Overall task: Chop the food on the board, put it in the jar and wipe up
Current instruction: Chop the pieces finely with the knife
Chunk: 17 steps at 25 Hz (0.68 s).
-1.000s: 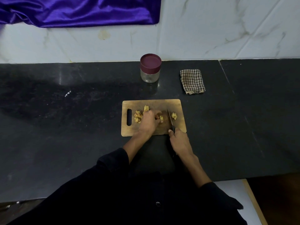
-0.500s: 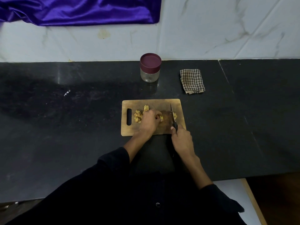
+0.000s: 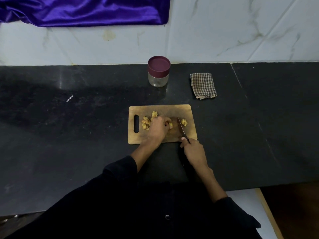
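A wooden cutting board (image 3: 172, 109) lies on the black counter, its handle slot to the left. Yellow food pieces (image 3: 146, 122) sit on it in small heaps. My left hand (image 3: 158, 129) rests on the board's middle, fingers curled on one yellow piece (image 3: 170, 124). My right hand (image 3: 193, 150) grips a knife (image 3: 181, 127) by its dark handle at the board's near right corner; the blade points away, down on the board beside that piece. One cut chunk (image 3: 184, 122) lies right of the blade. A glass jar (image 3: 158, 71) with a maroon lid on stands behind the board.
A folded checked cloth (image 3: 203, 85) lies to the right of the jar. The white marble wall (image 3: 224, 31) rises behind the counter, with purple fabric (image 3: 82, 11) hanging at top left. The counter's front edge runs near my body.
The knife blade lifted upright half a second ago and has come back down onto the board next to the piece under my left fingers. My left hand stayed in place.
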{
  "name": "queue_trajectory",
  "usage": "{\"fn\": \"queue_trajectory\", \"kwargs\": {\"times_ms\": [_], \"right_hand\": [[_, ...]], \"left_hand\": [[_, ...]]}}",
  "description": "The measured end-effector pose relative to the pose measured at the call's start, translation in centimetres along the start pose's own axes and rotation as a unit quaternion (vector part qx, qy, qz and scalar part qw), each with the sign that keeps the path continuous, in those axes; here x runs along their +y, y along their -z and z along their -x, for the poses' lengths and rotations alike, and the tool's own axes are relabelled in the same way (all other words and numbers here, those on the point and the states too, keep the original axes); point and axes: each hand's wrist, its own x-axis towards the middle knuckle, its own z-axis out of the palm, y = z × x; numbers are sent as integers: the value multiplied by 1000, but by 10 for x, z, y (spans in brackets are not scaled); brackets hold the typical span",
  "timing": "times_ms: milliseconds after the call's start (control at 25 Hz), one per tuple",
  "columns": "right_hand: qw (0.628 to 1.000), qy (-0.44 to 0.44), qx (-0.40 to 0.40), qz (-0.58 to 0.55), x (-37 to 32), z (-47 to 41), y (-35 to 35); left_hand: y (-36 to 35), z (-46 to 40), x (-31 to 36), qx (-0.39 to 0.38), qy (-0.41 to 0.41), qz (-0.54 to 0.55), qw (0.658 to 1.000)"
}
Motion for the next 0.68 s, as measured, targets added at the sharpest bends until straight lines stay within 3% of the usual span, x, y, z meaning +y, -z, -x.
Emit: {"fn": "queue_trajectory", "kwargs": {"times_ms": [120, 240, 440, 680], "right_hand": [[965, -89, -85, -233, 0, 0, 7], [953, -82, -104, -273, 2, 1, 12], [984, 15, -19, -178, 4, -5, 12], [994, 102, -9, -24, 0, 1, -1]], "left_hand": [[1, -1, 0, -6, -4, 1, 1000], [0, -1, 0, -6, -3, -1, 1000], [2, 1, 2, -5, -2, 3, 1000], [1, 0, 1, -9, 8, -2, 1000]]}}
